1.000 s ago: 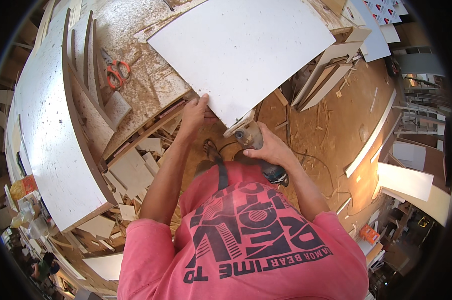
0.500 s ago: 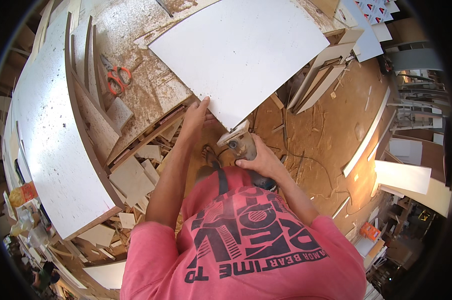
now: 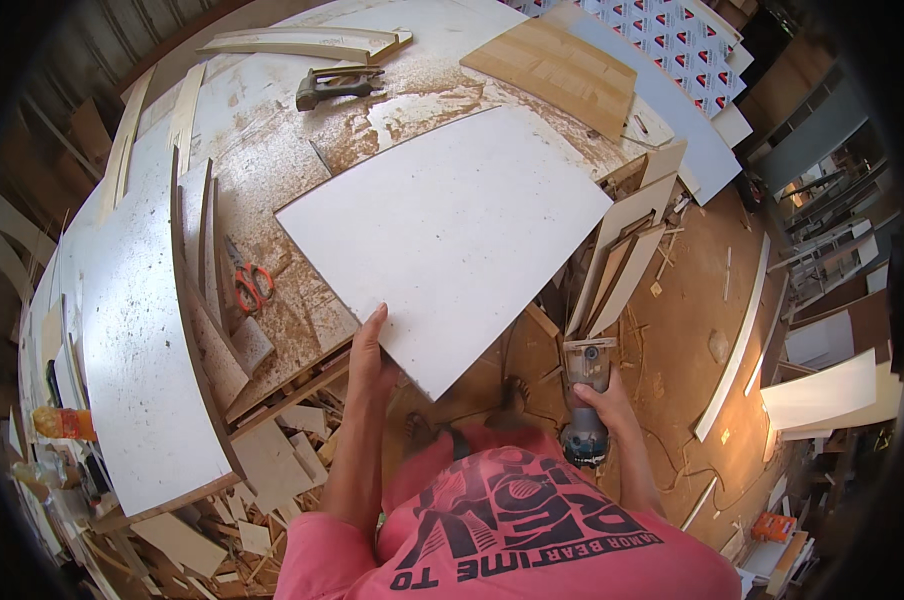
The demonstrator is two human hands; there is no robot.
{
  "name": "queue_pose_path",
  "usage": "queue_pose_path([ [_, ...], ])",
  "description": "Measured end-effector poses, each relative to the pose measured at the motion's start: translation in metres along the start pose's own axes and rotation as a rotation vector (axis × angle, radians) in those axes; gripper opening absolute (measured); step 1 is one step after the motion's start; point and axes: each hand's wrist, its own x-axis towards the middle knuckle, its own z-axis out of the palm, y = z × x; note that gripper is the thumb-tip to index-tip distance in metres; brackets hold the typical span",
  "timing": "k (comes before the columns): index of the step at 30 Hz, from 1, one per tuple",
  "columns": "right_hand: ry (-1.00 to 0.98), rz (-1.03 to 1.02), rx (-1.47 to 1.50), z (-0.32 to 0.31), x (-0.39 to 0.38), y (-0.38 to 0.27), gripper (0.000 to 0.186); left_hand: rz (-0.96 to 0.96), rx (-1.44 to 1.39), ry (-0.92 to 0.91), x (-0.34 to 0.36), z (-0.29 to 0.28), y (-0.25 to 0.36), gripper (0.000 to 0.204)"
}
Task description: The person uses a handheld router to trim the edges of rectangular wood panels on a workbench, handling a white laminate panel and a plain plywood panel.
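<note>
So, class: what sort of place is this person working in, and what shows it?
Most likely a carpentry workshop: a sawdust-strewn workbench, a white board under the left hand, a power trimmer in the right hand.

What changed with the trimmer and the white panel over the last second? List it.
The right hand drew the handheld trimmer away from the white panel corner, down and to the right; it now hangs clear of the edge. The left hand stayed pressed on the panel's near edge.
</note>
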Motion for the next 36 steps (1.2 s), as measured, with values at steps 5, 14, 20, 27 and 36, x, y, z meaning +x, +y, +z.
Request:
queue_pose_path([
  [5, -0.058, 0.001, 0.020, -0.057, 0.055, 0.019, 0.082, 0.163, -0.028, 0.115, -0.053, 0.042, -0.012, 0.043],
  [14, -0.340, -0.042, 0.087, -0.140, 0.162, 0.015, 0.080, 0.338, -0.330, 0.253, -0.049, 0.107, -0.145, 0.050],
  [20, -0.434, 0.144, 0.423, -0.189, 0.186, 0.045, 0.070, 0.205, -0.369, 0.244, 0.022, 0.160, -0.231, 0.051],
  [27, -0.525, 0.358, 0.536, -0.218, 0.181, 0.067, 0.064, -0.185, -0.121, 0.108, 0.087, 0.194, -0.314, 0.059],
  [36, -0.321, 0.102, 0.068, -0.212, 0.195, 0.044, 0.088, -0.440, 0.677, -0.005, 0.055, 0.192, -0.261, 0.051],
])
